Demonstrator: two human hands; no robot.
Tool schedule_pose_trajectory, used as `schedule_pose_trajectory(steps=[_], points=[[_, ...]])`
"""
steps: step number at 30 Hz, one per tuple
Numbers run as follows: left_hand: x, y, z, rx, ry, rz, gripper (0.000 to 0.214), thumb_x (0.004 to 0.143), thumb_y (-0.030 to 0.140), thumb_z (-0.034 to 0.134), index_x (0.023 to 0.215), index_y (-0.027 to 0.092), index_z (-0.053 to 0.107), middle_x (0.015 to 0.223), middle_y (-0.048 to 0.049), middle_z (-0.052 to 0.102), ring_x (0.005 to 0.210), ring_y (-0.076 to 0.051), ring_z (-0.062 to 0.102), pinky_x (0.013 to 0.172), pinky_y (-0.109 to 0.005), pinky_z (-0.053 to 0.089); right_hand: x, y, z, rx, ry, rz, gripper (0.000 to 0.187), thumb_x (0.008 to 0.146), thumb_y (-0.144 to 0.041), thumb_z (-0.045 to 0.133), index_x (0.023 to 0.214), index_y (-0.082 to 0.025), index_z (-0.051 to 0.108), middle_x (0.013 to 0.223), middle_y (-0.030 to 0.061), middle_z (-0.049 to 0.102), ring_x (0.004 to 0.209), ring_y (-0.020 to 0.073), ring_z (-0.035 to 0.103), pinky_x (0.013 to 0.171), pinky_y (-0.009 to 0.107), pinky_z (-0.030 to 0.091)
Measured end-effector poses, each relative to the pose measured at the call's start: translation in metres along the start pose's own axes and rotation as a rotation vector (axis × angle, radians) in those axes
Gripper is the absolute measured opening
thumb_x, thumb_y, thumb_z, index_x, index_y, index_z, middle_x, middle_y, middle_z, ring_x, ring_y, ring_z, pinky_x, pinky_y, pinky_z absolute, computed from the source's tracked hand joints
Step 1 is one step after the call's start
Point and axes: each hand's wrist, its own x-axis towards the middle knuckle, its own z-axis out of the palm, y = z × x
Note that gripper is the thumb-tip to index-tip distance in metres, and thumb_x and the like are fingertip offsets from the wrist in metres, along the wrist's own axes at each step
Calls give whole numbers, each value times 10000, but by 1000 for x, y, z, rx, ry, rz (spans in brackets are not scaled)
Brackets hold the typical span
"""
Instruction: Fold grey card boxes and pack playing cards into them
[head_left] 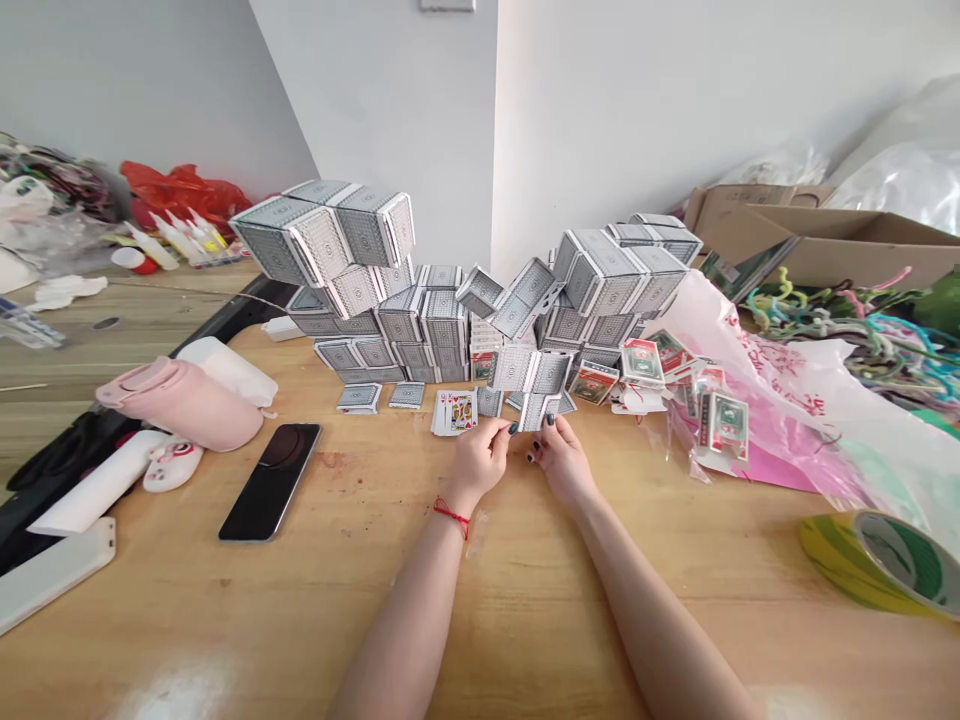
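The left hand (480,462) and right hand (564,462) stand narrow, fingers curled at loose grey card packs (538,410); grip cannot be confirmed. Stacked packs (442,330) rise behind them on a wooden table (525,620). Face-up cards (454,412) lie just left. Further out: phone (270,480), tape roll (877,560), plastic bag (765,370), cardboard box (847,245), white wall (570,130).

The one head-worn camera looks forward and down from close above the wooden table (540,620), with the left hand (480,462) and right hand (564,462) low and central in view
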Motion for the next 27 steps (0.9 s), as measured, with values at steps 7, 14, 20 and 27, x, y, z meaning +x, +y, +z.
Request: schedule_pose_trajectory(steps=[7,14,20,27], points=[[1,1,-5,-273,-59,-177,269,787,368,464,612,173,529,482,16,484,471,-100,437,496,-208,328,0,0,-3,-16,-50,48,307,671,-472,622,754,-192,526,617,-12,483,530,107,461,444,213,383],[5,2,0,-580,24,-392,276,706,425,569,821,179,619,763,-44,638,769,-168,577,740,-271,431,-1,6,-4,-177,-147,99,360,666,-505,616,623,-177,472,446,-66,361,373,64,323,359,199,280],[10,-5,1,-535,171,-480,285,715,409,577,900,196,623,906,-61,647,1045,-196,521,956,-311,354,-1,7,-4,-241,-131,54,356,719,-489,564,582,-181,450,399,-76,356,332,60,331,338,196,266],[14,-9,0,-436,447,-452,385,755,446,520,1033,185,573,1066,-72,603,1113,-197,482,964,-294,360,1,3,-5,-47,-27,-40,607,653,-294,658,1179,-282,355,560,-104,498,328,48,383,331,177,362]])
